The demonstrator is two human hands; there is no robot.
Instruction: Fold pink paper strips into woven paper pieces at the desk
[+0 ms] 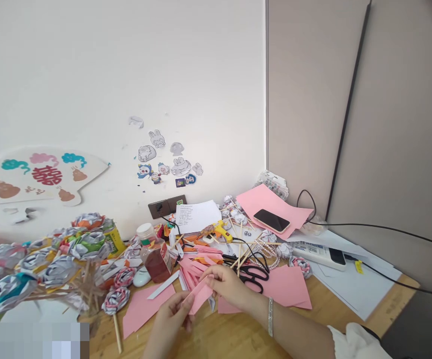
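Observation:
A small folded-looking piece of pink paper [202, 295] is held between my two hands above the front of the wooden table. My left hand [174, 311] pinches its lower left end with thumb and fingers. At the upper right end, my right hand [223, 285] grips it the same way. Just behind the hands lies a heap of pink paper strips [190, 271]. Black-handled scissors [252, 279] rest to the right of my right hand, partly over pink sheets [290, 286]. More pink paper [141, 309] lies left of my left hand.
Paper flowers on sticks [59, 264] crowd the left side. A jar of reddish liquid [156, 257], a yellow glue gun [221, 232] and a handwritten sheet [197, 217] are behind. A phone [271, 220], a white power strip [320, 254] and black cables occupy the right.

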